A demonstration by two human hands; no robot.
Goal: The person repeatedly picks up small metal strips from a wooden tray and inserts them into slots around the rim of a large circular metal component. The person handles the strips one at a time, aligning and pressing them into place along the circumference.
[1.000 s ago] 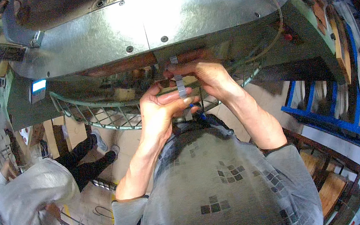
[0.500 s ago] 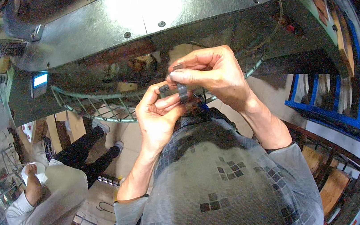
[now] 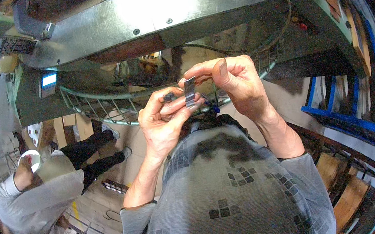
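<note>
Two hands meet in front of the chest, under the big grey metal machine housing (image 3: 160, 12), and between them they hold one small dark metal clip (image 3: 189, 92). The clip is a short, flat strip of grey-blue metal, standing roughly upright, with a paler band across its middle (its lower end is tucked behind fingertips, so its full shape cannot be told).

Far left, a co-worker in a grey shirt (image 3: 33, 196) bends over near the floor, well apart from the hands. Next comes the curved green wire guard (image 3: 97, 110) that runs along the lower edge of the machine.

The left hand (image 3: 162, 124) is raised with its fingers curled inward; its grip is pressed together, thumb and fingertips pinching the lower part of the clip. A small dark piece (image 3: 169, 96) shows at its upper fingers, too small to tell what it is.

The right hand (image 3: 235, 83) comes in from above and to the right; its grip is also closed, thumb and forefinger pinching the upper end of the clip, the other fingers folded loosely behind. Both hands touch at the fingertips around the clip, just in front of the wire guard.

At the far right stands a blue metal rack (image 3: 346, 111).
</note>
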